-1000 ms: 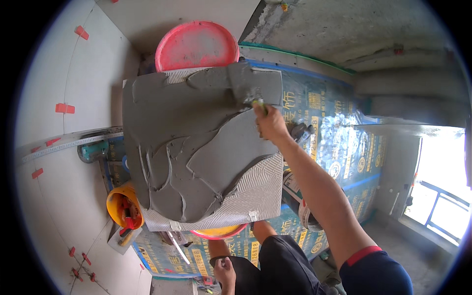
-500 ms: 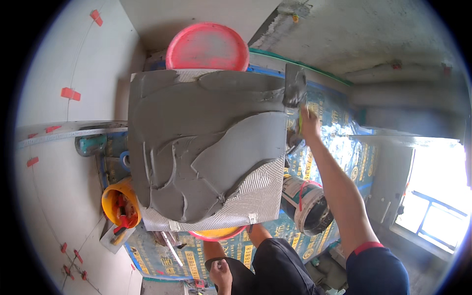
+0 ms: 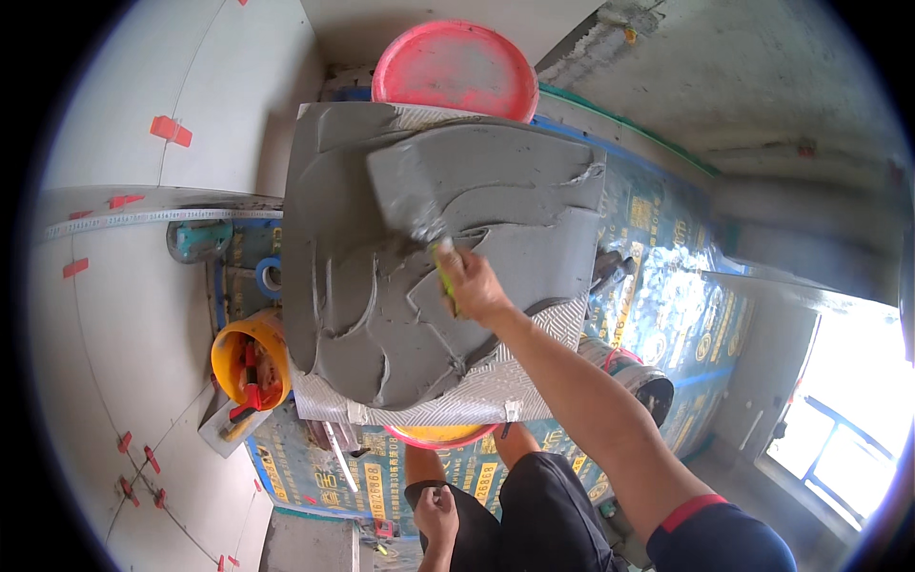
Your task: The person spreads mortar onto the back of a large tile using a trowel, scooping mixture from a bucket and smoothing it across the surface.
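Observation:
My right hand (image 3: 477,286) is closed round the yellow-green handle of a trowel (image 3: 404,187). The trowel's wide blade, smeared with grey paste, lies against the far middle of a layer of wet grey adhesive (image 3: 357,253). That layer covers most of a large square tile (image 3: 481,393), whose ribbed back shows bare along the near edge and near right corner. Low in front of my legs, my left hand (image 3: 437,522) is curled closed by my thigh. Something small and dark shows at its fingers, too small to name.
The tile rests over a yellow bucket with a pink rim (image 3: 443,437); a pink round lid or tub (image 3: 456,71) stands behind. At left are an orange bucket (image 3: 229,357) with red-handled tools, blue tape (image 3: 270,276) and a teal tool (image 3: 198,240). A dirty bucket (image 3: 643,386) stands right.
My right hand has swung the trowel from beyond the tile's far right edge leftward onto the adhesive. The view has shifted slightly. My left hand stays low by my thigh.

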A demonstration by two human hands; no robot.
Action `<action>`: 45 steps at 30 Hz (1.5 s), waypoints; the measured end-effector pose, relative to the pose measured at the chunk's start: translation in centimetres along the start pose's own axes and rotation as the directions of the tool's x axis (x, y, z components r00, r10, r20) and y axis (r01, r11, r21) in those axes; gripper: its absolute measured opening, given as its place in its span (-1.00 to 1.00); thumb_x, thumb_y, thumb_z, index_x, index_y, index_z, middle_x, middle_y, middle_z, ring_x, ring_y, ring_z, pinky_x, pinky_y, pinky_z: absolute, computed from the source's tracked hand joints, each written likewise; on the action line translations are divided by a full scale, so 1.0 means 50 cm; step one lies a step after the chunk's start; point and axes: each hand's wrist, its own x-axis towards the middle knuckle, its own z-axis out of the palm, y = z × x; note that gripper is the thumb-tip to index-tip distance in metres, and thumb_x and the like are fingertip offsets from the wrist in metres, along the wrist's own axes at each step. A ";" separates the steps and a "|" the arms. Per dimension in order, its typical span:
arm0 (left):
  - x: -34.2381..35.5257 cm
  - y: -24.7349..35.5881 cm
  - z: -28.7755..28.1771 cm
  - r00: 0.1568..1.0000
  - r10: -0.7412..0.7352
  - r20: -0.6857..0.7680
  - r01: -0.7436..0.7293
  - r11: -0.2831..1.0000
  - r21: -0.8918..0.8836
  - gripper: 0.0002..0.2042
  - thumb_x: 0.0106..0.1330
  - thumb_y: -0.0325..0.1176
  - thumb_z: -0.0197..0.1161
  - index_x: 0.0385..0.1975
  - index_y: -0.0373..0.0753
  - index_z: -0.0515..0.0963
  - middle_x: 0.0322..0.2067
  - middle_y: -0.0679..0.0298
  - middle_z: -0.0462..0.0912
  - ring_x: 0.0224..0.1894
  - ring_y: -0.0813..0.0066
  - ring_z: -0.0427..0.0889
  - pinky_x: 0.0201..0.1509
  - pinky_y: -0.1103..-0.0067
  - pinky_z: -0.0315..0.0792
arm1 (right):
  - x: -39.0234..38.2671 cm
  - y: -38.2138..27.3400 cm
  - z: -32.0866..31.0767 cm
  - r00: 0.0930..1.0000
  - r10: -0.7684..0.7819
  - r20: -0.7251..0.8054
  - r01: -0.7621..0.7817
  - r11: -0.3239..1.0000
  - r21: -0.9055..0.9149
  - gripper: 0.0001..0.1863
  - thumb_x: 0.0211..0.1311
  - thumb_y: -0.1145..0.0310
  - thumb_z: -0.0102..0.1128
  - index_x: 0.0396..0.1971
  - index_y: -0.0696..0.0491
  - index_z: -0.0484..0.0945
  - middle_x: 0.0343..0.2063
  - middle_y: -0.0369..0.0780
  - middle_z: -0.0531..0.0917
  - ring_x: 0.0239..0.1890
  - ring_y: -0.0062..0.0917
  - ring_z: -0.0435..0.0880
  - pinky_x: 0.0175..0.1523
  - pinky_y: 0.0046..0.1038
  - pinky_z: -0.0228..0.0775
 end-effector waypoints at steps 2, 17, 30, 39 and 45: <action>-0.004 -0.044 0.018 1.000 -0.006 -0.008 0.006 1.000 0.008 -0.78 0.15 -0.23 0.24 -0.60 -0.21 0.46 -0.69 0.22 0.54 -0.60 0.16 0.56 -0.50 0.33 0.39 | -0.016 0.003 0.032 0.997 0.023 0.073 -0.013 0.990 -0.143 -0.44 0.31 -0.15 -0.08 -0.30 0.16 0.43 -0.65 -0.16 0.52 -0.68 -0.43 0.56 -0.56 -0.37 0.41; -0.025 -0.189 0.105 0.970 0.153 -0.191 -0.160 0.987 -0.024 -0.77 0.15 -0.20 0.25 -0.59 -0.20 0.47 -0.69 0.22 0.54 -0.59 0.14 0.56 -0.48 0.32 0.40 | 0.139 -0.207 -0.091 0.950 -0.232 -0.211 0.046 0.767 -0.640 -0.55 0.38 0.05 -0.22 -0.09 0.11 0.48 -0.28 0.02 0.62 -0.32 -0.21 0.68 -0.14 -0.22 0.53; 0.000 -0.035 -0.010 0.994 -0.095 -0.045 0.091 0.992 -0.086 -0.74 0.16 -0.19 0.24 -0.63 -0.21 0.46 -0.70 0.19 0.51 -0.59 0.10 0.54 -0.50 0.34 0.38 | 0.100 -0.143 -0.218 0.947 -0.296 -0.122 0.122 0.685 -0.718 -0.50 0.28 -0.10 -0.08 -0.17 0.06 0.52 -0.26 0.10 0.58 -0.14 0.02 0.56 -0.06 -0.13 0.35; -0.021 -0.056 0.007 0.992 -0.121 -0.034 0.117 0.988 -0.105 -0.75 0.18 -0.20 0.24 -0.60 -0.22 0.48 -0.66 0.18 0.55 -0.55 0.11 0.57 -0.47 0.38 0.42 | 0.211 -0.247 -0.001 0.988 -0.094 0.125 0.156 0.567 -0.809 -0.34 0.31 -0.21 -0.25 -0.16 0.13 0.55 -0.22 0.05 0.61 -0.08 -0.03 0.54 0.04 -0.21 0.36; -0.029 -0.072 0.018 0.988 -0.153 0.007 0.152 0.977 -0.148 -0.75 0.17 -0.20 0.24 -0.62 -0.22 0.48 -0.68 0.20 0.53 -0.59 0.17 0.57 -0.47 0.39 0.42 | 0.085 -0.028 0.043 0.853 -0.262 0.452 0.522 0.429 -0.737 -0.33 0.32 -0.20 -0.25 -0.10 0.14 0.54 -0.16 0.06 0.60 -0.03 -0.02 0.52 0.08 -0.23 0.35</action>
